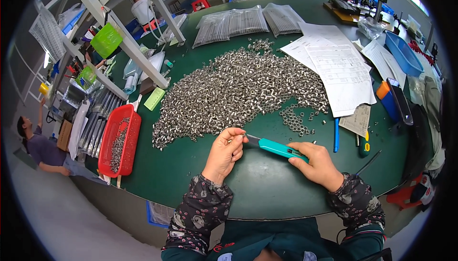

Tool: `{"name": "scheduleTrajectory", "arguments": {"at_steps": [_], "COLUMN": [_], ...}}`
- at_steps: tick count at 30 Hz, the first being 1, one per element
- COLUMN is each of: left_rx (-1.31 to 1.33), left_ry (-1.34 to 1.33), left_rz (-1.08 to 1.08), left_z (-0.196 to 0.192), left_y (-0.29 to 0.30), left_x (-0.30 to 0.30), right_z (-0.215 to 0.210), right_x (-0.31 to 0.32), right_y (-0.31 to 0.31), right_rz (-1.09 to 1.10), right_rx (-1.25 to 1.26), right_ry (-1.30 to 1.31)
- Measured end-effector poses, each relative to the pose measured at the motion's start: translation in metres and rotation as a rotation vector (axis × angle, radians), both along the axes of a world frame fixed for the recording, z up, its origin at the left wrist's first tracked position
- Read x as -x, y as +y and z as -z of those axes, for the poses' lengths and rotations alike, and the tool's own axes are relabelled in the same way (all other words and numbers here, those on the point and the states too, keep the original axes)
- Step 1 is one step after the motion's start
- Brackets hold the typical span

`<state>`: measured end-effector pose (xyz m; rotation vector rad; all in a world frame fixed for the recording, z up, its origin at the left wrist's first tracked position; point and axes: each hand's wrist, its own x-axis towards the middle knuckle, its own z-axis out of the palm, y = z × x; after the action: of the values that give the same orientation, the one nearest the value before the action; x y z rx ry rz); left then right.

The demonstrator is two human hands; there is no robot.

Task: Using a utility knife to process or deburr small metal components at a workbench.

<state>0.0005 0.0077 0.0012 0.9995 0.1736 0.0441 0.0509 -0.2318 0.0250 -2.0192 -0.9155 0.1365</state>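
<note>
My right hand (315, 162) is wrapped round the handle of a teal utility knife (279, 148), its blade out and pointing left. The blade's tip meets a small metal ring (244, 135) pinched between the thumb and forefinger of my left hand (226, 152); the fingers hide part of the ring. Both hands are above the green tabletop, in front of a large heap of small metal rings (238, 86). Right of the heap, several rings lie in a loose flat patch (293, 120).
A red plastic basket (133, 144) with metal rings stands left. Bagged metal tubes (248, 20) lie at the back. Papers (338, 74), a blue pen (336, 137), a yellow-green screwdriver (364, 146) and a phone (400, 101) are on the right. A grey shelf post (136, 55) rises left. Other people work beyond.
</note>
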Motion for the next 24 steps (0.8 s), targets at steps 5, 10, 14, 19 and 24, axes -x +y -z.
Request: {"name": "scheduleTrajectory", "arguments": {"at_steps": [5,10,14,19,24], "left_rx": [0.001,-0.055,-0.208,-0.548,-0.278], "left_ry": [-0.009,-0.013,-0.025,-0.039,0.070], "left_rz": [0.012,0.028,-0.019,-0.094,-0.061], "left_z": [0.000,0.000,-0.001,-0.004,-0.005], "left_y": [-0.001,-0.004,-0.004,-0.007,-0.006], "left_x": [0.001,0.001,0.003,0.003,0.003], "right_z": [0.003,0.003,0.001,0.000,-0.006], "right_x": [0.000,-0.001,-0.005,0.000,0.015], "right_y": [0.000,-0.001,-0.002,-0.003,0.005], "right_rz": [-0.020,-0.037,-0.060,-0.022,0.189], "right_rx": [-0.002,0.005,0.015,0.016,0.066], "right_ry": [0.024,0.050,0.222,0.188,-0.412]}}
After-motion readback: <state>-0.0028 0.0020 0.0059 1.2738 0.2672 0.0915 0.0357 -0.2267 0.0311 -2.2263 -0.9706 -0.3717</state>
